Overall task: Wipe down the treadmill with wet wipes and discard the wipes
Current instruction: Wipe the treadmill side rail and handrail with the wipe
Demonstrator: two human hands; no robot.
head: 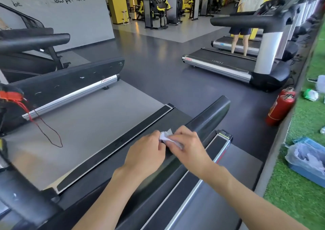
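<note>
**Both hands on the wipe at the right handrail**

We see the left hand [147,152] and right hand [188,147] close together over the treadmill's [84,134] black right handrail [211,113]. Fingers are curled, and each hand pinches part of one crumpled white wet wipe [165,135]. The wipe sits between the two hands, over the rail; we cannot tell whether it touches the rail. A red safety cord [44,127] trails from the left onto the grey belt. On the right, a red fire extinguisher [281,106] leans tilted at the kerb. Nearer on the turf is a blue lined bin [311,177] with white waste. A person [246,9] stands by the far treadmills [219,62].
</note>
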